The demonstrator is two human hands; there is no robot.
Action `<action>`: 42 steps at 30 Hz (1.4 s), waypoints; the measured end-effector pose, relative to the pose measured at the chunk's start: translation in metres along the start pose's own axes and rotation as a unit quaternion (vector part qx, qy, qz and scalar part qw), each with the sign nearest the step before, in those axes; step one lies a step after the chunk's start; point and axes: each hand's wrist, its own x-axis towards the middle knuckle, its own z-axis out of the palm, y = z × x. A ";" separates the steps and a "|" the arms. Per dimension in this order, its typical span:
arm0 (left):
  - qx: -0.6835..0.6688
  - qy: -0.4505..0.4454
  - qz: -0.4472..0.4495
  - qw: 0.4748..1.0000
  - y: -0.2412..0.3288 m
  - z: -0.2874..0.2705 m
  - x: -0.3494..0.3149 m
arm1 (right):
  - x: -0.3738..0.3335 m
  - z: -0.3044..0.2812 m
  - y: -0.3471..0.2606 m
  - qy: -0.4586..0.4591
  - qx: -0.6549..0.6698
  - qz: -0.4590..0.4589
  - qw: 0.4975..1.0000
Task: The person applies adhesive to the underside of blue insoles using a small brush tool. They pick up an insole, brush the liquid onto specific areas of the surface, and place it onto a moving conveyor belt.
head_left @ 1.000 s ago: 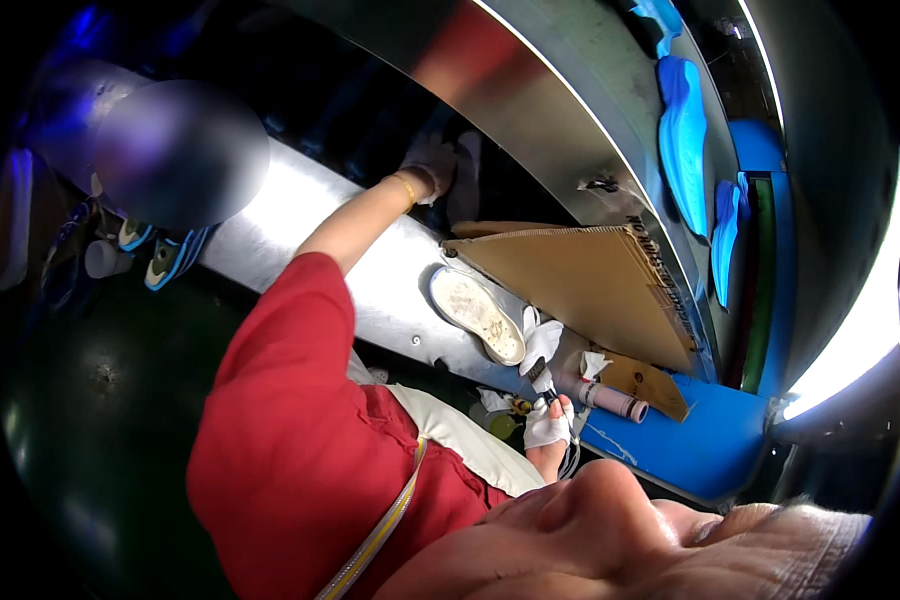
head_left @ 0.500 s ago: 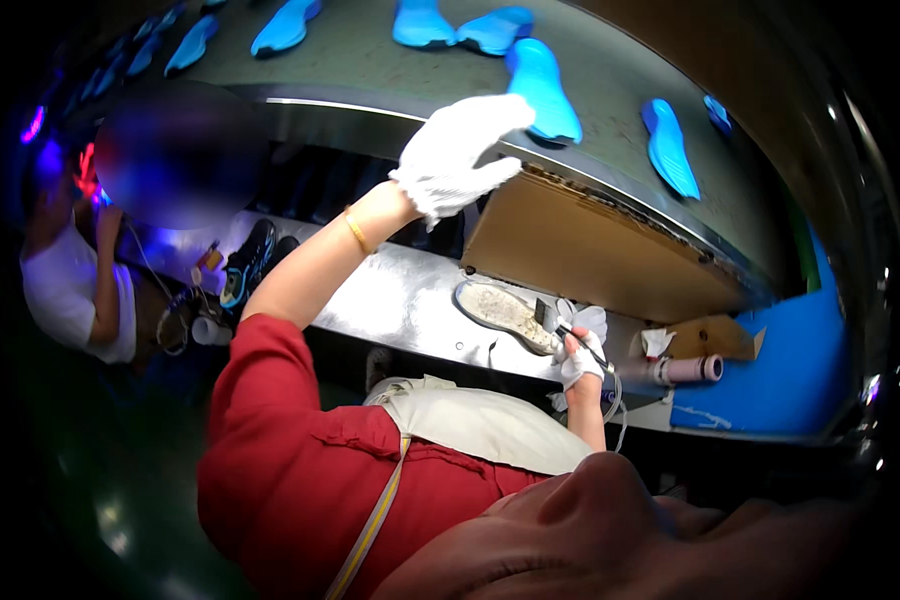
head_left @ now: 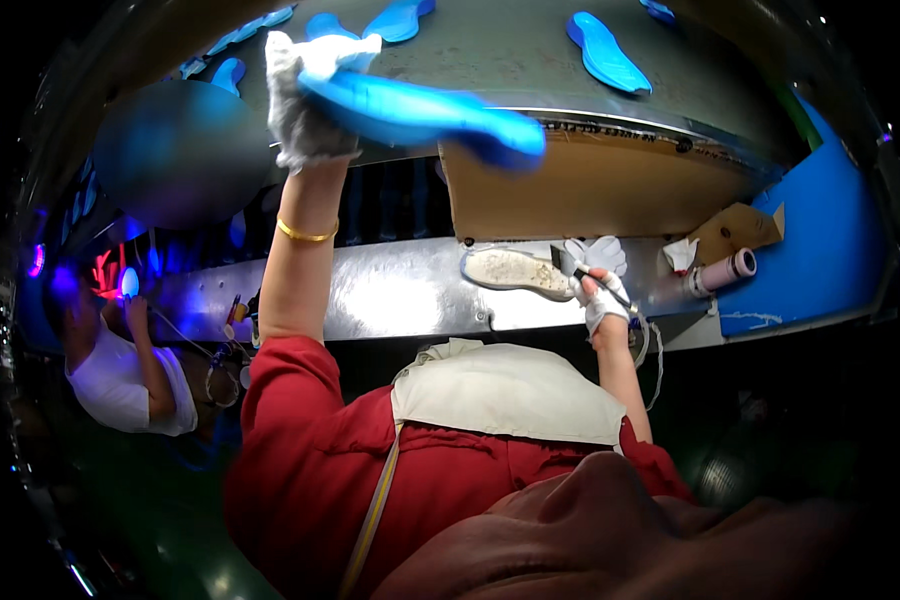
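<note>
My left hand (head_left: 308,115), in a white knit glove, is raised over the conveyor's near edge. Its fingers are closed on the heel or toe end of a bright blue shoe sole (head_left: 420,112), slightly blurred by motion. At the bench, my right hand (head_left: 607,300) wears a white glove with bare fingertips. It grips a dark-handled brush (head_left: 568,264) with a flat dark head. Just left of the brush, a whitish, stained sole-shaped piece (head_left: 510,272) lies on the metal bench. A crumpled white piece (head_left: 606,253) sits behind the brush.
More blue soles (head_left: 605,55) lie on the dark conveyor belt (head_left: 500,65). A cardboard panel (head_left: 590,185) stands between belt and metal bench (head_left: 370,290). Right of it are a pink cylinder (head_left: 725,270) and an opened carton (head_left: 735,235). Another person (head_left: 130,360) works at left.
My left hand has picked up a blue sole from the belt and moved left with it. My right hand still holds the brush. The view has shifted.
</note>
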 end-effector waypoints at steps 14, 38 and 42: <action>-0.302 0.145 -0.546 0.768 -0.090 0.007 -0.202 | -0.017 0.078 -0.055 -0.144 -0.051 -0.110 0.982; -0.110 0.234 -0.398 0.880 -0.135 0.043 -0.226 | -0.016 0.136 -0.049 -0.124 -0.125 -0.156 0.972; -0.135 0.231 -0.417 0.869 -0.131 0.036 -0.222 | -0.022 0.134 -0.044 -0.204 -0.293 -0.284 0.890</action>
